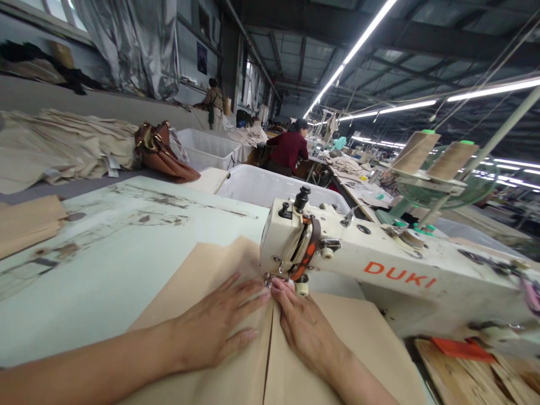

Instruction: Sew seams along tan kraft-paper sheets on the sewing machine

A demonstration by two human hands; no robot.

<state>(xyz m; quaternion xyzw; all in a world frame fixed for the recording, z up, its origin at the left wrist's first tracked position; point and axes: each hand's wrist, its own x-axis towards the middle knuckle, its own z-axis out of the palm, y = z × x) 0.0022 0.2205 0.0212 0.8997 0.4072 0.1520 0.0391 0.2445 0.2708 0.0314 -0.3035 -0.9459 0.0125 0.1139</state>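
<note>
At far left, soft, rumpled layers of cream cloth (71, 140) are heaped near a slouchy brown bag (164, 154) with a smooth, leathery look. A smooth, pale green tabletop (126, 242), scuffed through in dark, ragged patches, runs toward the centre. There the left hand (211, 326) lies open, fingers spread, pressing down a matte tan sheet (189, 287) with an angular far edge. The material looks flat and fairly firm, lying under both hands and reaching the metal presser foot (268, 279). A dark, straight line (269, 351) divides it lengthwise. The step appears to be guiding this join under the needle; the next move calls for light, even pressure, the line straight and fingertips clear of the foot. The right hand (310, 332) rests with fingers bunched beside the foot; whether they pinch the material cannot be told. Rightward stretches the glossy, cream, block-shaped sewing machine (337, 253), with tapered tan thread cones (415, 151) beyond.
</note>
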